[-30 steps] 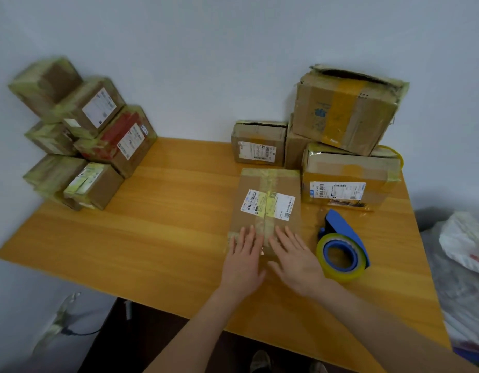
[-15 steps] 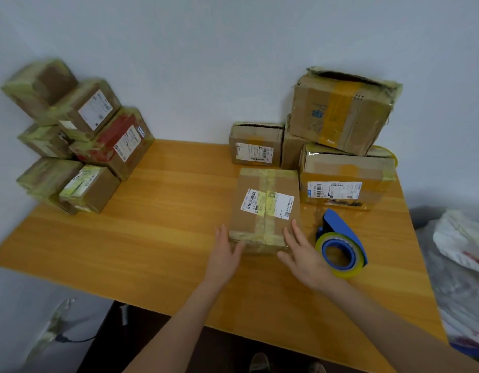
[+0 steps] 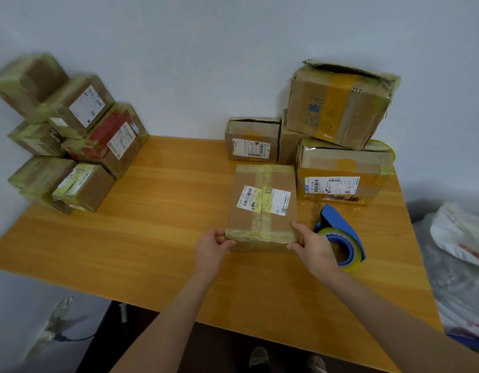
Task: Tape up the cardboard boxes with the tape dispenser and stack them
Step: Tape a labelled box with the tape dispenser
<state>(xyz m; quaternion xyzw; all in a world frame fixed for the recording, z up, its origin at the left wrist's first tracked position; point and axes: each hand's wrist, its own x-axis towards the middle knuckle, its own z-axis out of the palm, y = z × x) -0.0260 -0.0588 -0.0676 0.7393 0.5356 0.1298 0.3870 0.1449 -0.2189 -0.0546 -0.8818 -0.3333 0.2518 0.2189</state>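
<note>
- Left hand (image 3: 211,244) and right hand (image 3: 312,247) grip the near corners of the taped box (image 3: 261,204), mid-desk (image 3: 157,200).
- Its long axis runs away from the fingers; taped stack (image 3: 69,135) lies left.

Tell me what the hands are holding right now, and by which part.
Both hold the taped box: the left hand grips its near left corner, the right hand its near right corner. The tape dispenser lies unheld beside it.
</note>
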